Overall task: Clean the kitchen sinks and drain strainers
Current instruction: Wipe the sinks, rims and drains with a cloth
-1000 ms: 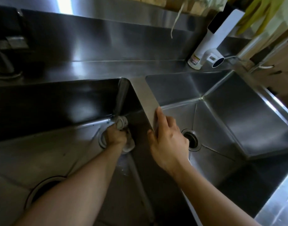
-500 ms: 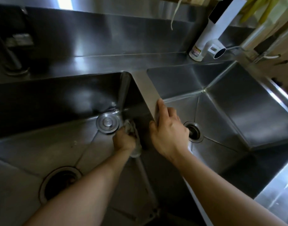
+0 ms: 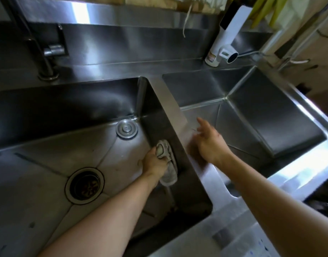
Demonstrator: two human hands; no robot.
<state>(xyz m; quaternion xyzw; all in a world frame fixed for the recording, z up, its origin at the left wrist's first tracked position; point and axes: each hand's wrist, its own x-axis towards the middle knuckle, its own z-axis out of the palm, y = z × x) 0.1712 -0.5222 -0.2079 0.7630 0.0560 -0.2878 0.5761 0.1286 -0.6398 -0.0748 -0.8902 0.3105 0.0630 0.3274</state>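
Two steel sinks lie side by side, the left sink (image 3: 48,149) and the right sink (image 3: 270,115), parted by a narrow divider (image 3: 170,108). My left hand (image 3: 154,164) grips a grey cloth (image 3: 168,160) and presses it against the left sink's right wall. My right hand (image 3: 209,141) hovers over the divider's right edge with its fingers loosely spread and nothing in it. A round stopper (image 3: 127,129) sits in the left sink's back corner. The open drain strainer (image 3: 85,185) lies at the front left. My right hand hides the right sink's drain.
A faucet base (image 3: 48,71) stands on the back ledge at left. At the back right stands a white water heater tap (image 3: 226,39), with yellow gloves (image 3: 265,10) hanging beside it. The steel counter (image 3: 224,229) runs along the front right.
My left hand has wiped with the cloth from the back-corner stopper toward me along the right wall. My right hand has lifted off the divider, its fingers now spread.
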